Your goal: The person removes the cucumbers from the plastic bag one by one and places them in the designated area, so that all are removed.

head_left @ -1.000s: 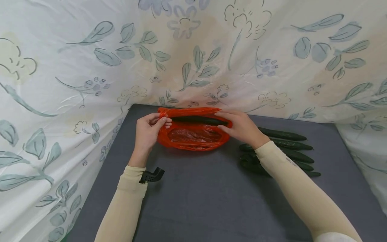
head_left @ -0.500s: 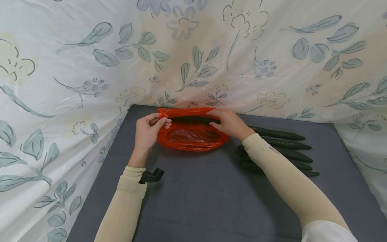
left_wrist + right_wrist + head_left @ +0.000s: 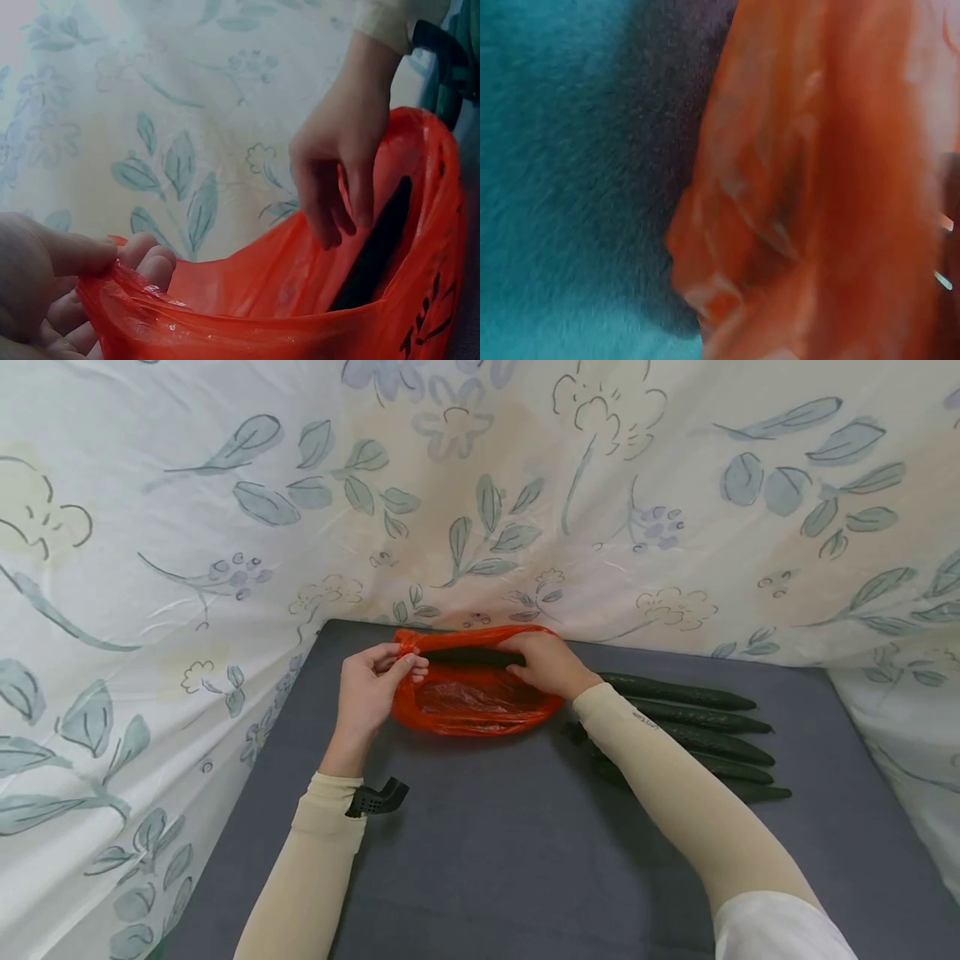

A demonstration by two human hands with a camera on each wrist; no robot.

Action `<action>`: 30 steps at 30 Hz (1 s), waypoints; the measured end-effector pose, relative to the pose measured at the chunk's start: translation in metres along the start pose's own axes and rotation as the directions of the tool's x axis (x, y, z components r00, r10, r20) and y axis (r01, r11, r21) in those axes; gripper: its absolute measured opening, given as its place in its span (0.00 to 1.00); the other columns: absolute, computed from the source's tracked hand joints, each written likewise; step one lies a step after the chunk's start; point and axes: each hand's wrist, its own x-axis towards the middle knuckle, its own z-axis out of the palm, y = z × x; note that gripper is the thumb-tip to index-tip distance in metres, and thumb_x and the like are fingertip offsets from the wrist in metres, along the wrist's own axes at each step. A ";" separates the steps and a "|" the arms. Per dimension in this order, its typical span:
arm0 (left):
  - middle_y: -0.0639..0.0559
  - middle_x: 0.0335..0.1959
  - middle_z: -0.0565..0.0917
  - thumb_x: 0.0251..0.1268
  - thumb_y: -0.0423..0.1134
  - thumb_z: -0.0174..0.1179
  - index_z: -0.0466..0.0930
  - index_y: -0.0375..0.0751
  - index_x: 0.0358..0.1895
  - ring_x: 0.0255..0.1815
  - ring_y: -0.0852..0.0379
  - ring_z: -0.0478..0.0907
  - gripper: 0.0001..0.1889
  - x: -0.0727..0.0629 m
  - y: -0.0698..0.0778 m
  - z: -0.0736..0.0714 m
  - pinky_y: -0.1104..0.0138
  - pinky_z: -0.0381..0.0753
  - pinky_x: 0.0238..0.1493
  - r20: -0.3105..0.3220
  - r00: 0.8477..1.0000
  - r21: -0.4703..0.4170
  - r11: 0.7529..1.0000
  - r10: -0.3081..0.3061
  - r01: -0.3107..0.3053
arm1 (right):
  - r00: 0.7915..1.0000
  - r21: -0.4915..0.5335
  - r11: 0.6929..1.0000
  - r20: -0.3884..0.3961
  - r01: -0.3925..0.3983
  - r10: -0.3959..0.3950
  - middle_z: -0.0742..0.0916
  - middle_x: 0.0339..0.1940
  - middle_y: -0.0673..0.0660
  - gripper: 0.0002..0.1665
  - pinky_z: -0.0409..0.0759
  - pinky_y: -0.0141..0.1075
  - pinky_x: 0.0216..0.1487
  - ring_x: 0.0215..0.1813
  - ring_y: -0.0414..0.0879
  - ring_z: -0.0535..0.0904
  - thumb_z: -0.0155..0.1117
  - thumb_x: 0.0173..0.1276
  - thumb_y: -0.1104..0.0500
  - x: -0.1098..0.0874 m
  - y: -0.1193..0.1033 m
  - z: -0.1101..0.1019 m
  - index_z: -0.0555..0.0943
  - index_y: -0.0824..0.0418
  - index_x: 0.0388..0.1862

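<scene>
My left hand pinches the left rim of a red plastic bag between thumb and fingers, and the bag's mouth gapes toward me. Inside lies a long dark green cucumber. Over the bag's right side, my right hand reaches into the mouth. In the left wrist view its fingers hang down loosely beside the cucumber, not wrapped round it. Creased bag plastic fills much of the right wrist view and hides most of that hand.
Several cucumbers lie side by side on the grey table, partly under my right forearm. A floral curtain hangs close behind the bag and along the left side. A black wrist mount sticks out from my left sleeve.
My right hand has shifted left, from the bag's right end deeper into its mouth, along the cucumber. My left hand keeps its pinch on the rim, nearly still.
</scene>
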 end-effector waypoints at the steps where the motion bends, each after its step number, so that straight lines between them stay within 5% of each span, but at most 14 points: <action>1: 0.29 0.46 0.90 0.79 0.29 0.66 0.84 0.20 0.60 0.37 0.52 0.92 0.15 0.000 -0.001 0.000 0.64 0.91 0.48 0.003 1.000 0.007 1.000 -0.003 0.003 | 1.000 0.002 1.000 -0.001 -0.006 0.006 0.88 0.67 0.54 0.29 0.74 0.51 0.78 0.69 0.53 0.81 0.78 0.74 0.59 0.002 0.001 0.002 0.85 0.57 0.72; 8: 0.30 0.46 0.90 0.79 0.30 0.66 0.84 0.20 0.59 0.37 0.53 0.92 0.15 0.000 -0.002 0.001 0.65 0.92 0.48 0.005 1.000 0.026 1.000 -0.004 0.003 | 0.999 0.019 0.999 0.032 -0.043 0.042 0.88 0.66 0.55 0.30 0.74 0.54 0.77 0.68 0.54 0.82 0.78 0.73 0.60 0.014 0.008 0.012 0.84 0.56 0.72; 30: 0.30 0.45 0.91 0.79 0.29 0.66 0.84 0.22 0.61 0.36 0.55 0.92 0.15 0.005 -0.006 0.000 0.64 0.92 0.47 0.012 1.000 0.026 1.000 -0.004 0.004 | 0.991 -0.230 0.964 -0.015 -0.130 0.130 0.92 0.48 0.57 0.17 0.89 0.60 0.53 0.49 0.59 0.88 0.77 0.71 0.63 0.025 0.009 0.023 0.91 0.53 0.57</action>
